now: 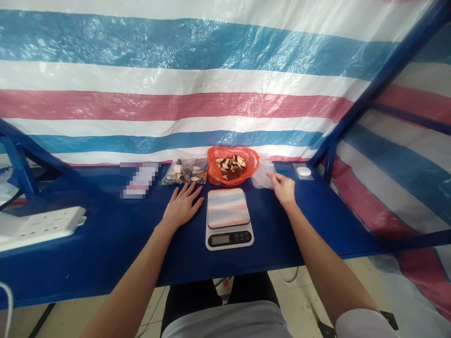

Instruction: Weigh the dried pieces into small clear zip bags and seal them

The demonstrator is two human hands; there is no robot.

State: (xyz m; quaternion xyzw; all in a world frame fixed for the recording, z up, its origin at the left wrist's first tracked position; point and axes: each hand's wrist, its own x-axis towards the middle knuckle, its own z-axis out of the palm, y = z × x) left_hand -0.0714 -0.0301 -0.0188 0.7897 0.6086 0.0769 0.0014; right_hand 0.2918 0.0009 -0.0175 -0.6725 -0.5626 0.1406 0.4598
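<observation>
My left hand (182, 205) lies flat on the blue table, fingers spread, just in front of clear plastic bags (172, 174) that hold brown and cream pieces. On the other side, my right hand (283, 188) pinches the edge of a clear plastic bag (261, 178) in a flat stack. Between the hands sits a white kitchen scale (229, 237) with a shiny plate and nothing on it; its display shows no readable figures. Behind the scale, an open red plastic bag (213, 174) contains many dark-skinned, pale-cut pieces, perhaps sliced nuts or dried mushrooms.
At the back right a white oval object (303, 171) rests on a small clear packet. A blurred-out paper (141, 180) lies left of the bags. The white power strip (52, 224) occupies the left end of the blue table (116, 253). Striped plastic sheeting (176, 105) hangs behind.
</observation>
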